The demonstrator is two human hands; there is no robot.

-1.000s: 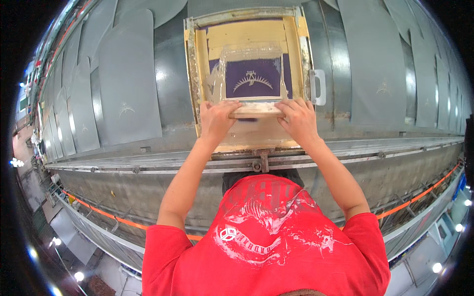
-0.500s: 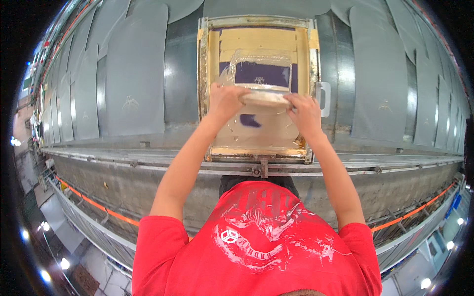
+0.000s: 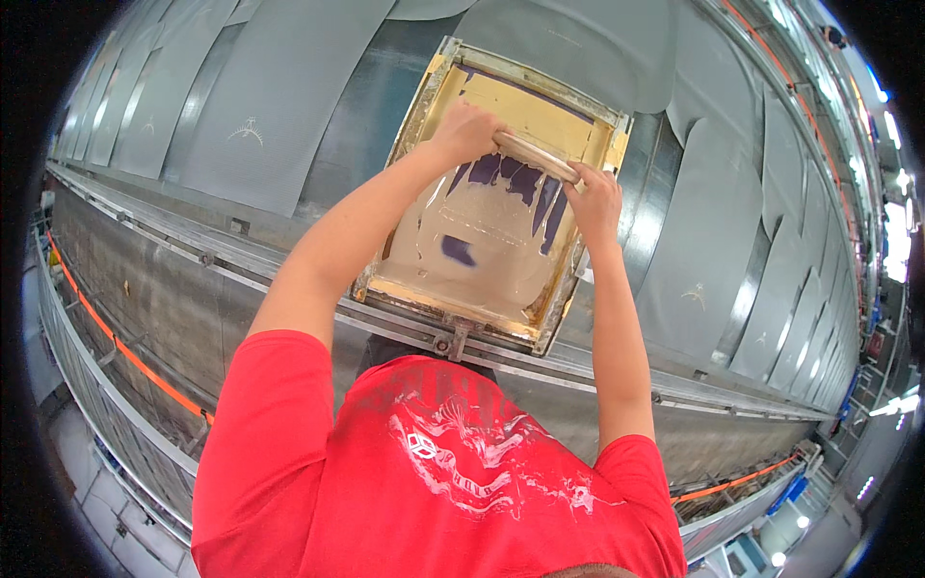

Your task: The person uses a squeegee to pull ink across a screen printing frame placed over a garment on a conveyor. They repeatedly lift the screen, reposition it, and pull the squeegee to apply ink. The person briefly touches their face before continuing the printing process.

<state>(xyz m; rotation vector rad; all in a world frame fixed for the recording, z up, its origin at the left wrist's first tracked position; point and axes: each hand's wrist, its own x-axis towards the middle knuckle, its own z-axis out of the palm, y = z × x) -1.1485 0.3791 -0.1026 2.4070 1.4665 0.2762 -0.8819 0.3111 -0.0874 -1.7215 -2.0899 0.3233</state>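
Observation:
A squeegee [image 3: 537,156] with a pale, ink-smeared handle spans the far half of a screen-printing frame [image 3: 530,77]. My left hand [image 3: 466,133] is closed around its left end, and my right hand [image 3: 594,204] grips the right end. Inside the frame, pale beige ink [image 3: 472,287] coats much of the near mesh. Dark purple mesh shows through in streaks just below the squeegee and in a small patch [image 3: 459,251] nearer me. The squeegee's blade edge is hidden under the handle.
Grey cut fabric pieces [image 3: 260,120], some with small pale prints, lie along the long table on both sides of the frame. A metal rail runs along the near edge, with a clamp [image 3: 445,343] at the frame. An orange strip [image 3: 125,352] runs lower down.
The squeegee has moved toward the far end of the frame with both hands on it, leaving streaked mesh behind. The whole view has turned, so the frame now appears tilted.

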